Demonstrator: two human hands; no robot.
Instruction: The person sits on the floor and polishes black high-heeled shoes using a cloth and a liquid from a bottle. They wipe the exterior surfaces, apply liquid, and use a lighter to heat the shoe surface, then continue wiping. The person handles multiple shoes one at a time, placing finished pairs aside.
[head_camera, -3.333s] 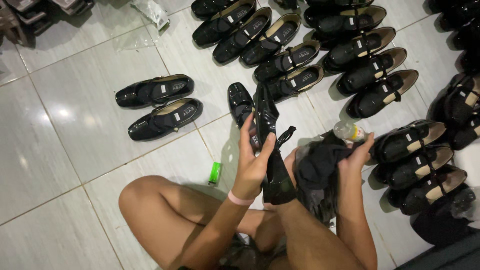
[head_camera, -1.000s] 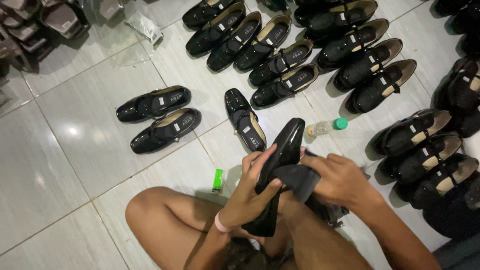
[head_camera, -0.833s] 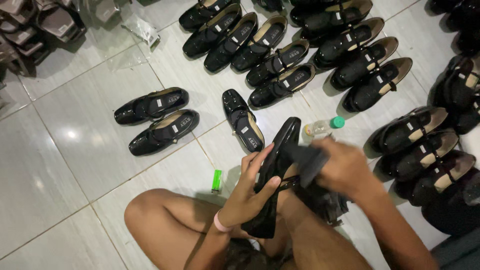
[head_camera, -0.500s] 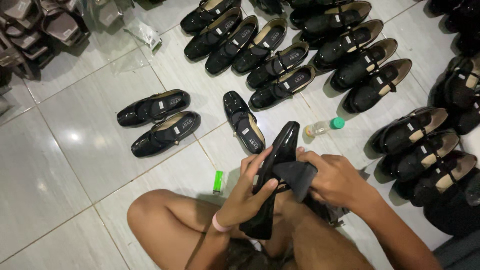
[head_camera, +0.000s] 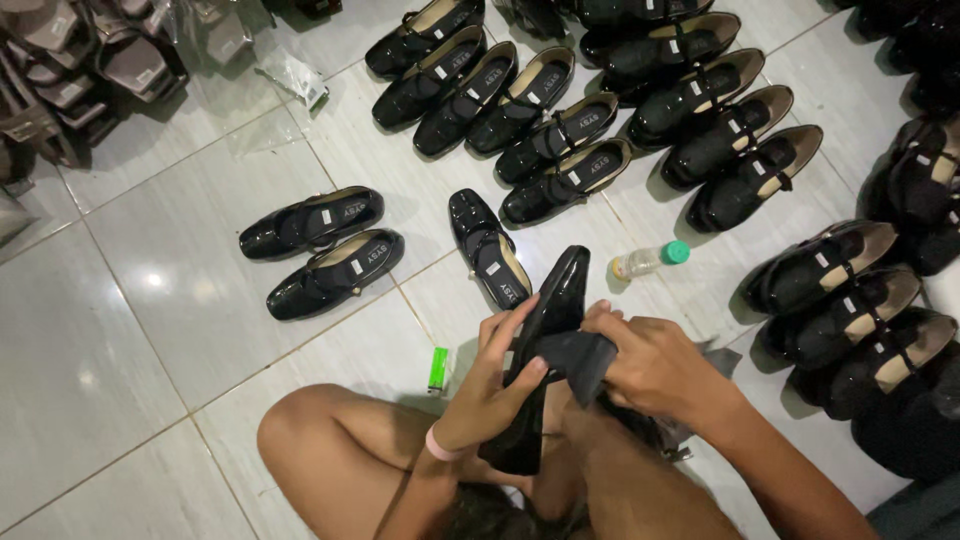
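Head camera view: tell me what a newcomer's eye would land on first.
First, the glossy black shoe held low in the middle, the left hand gripping its side while the right hand presses a dark cloth against it. Next, the rows of matching black shoes lined up across the white tiled floor at the top and right. A small green lighter lies by the knee, and a green-capped bottle lies right of the held shoe.

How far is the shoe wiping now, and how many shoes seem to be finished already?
In hand: the left hand holds a glossy black shoe upright while the right hand presses a dark cloth on it. Possibly done: a single shoe and a pair lie apart on the tiled floor. Which of the rows of black shoes are wiped, I cannot tell, so no count.
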